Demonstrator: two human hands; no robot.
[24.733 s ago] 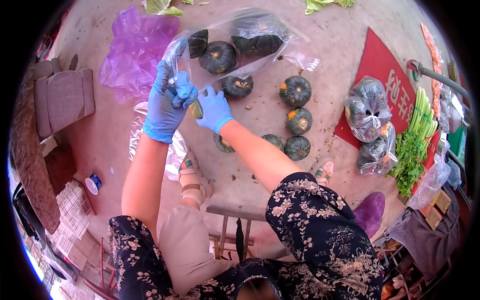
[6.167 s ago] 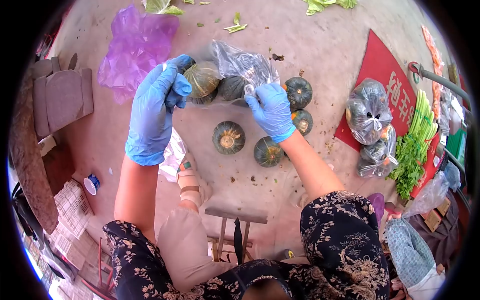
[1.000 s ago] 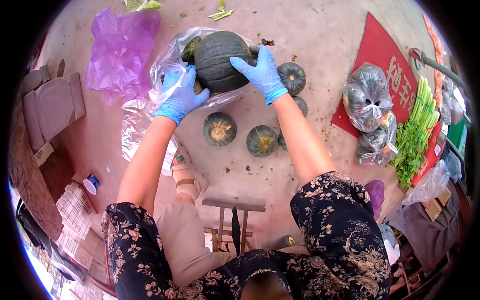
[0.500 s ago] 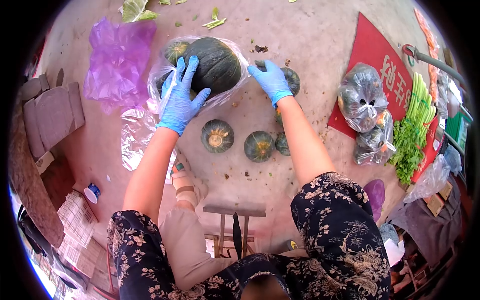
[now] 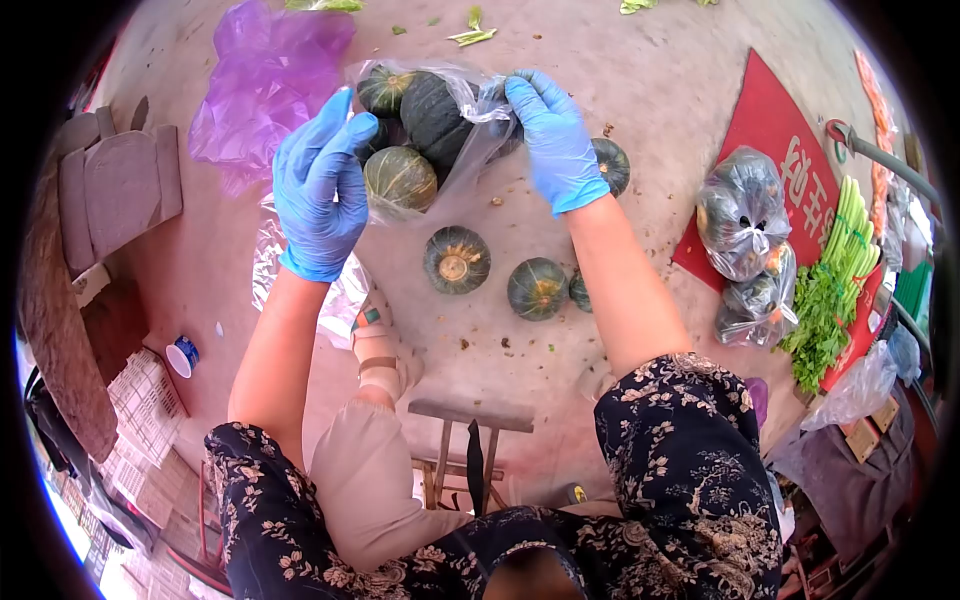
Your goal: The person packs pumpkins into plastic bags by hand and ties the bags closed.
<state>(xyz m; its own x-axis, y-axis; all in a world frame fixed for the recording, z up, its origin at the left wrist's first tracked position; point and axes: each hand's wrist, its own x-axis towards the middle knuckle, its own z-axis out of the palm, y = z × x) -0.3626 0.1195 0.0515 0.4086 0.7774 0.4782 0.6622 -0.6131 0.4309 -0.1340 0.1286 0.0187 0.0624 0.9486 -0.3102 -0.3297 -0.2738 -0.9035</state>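
Note:
A clear plastic bag [image 5: 462,185] lies on the floor ahead of me with several green squashes in it, among them a large dark one [image 5: 432,122] and a paler round one [image 5: 400,179]. My right hand [image 5: 553,145], in a blue glove, is closed on the bunched right rim of the bag. At the left rim, my left hand [image 5: 322,190], also gloved, has its fingers curled, with a bit of plastic at the fingertips. Loose squashes sit nearer me: one [image 5: 457,260] below the bag, another [image 5: 537,289] to its right, and one [image 5: 610,166] beside my right hand.
Purple plastic [image 5: 265,85] and crinkled clear wrap [image 5: 272,255] lie to the left. On the right are tied bags of squashes [image 5: 742,215] on a red sheet [image 5: 735,120], and bundled celery [image 5: 825,285]. A wooden stool [image 5: 470,412] stands near my legs.
The large squash has sunk lower in the bag. My right hand has gone from beside the bag to gripping its rim. My left hand has drawn back from the squash to the left rim.

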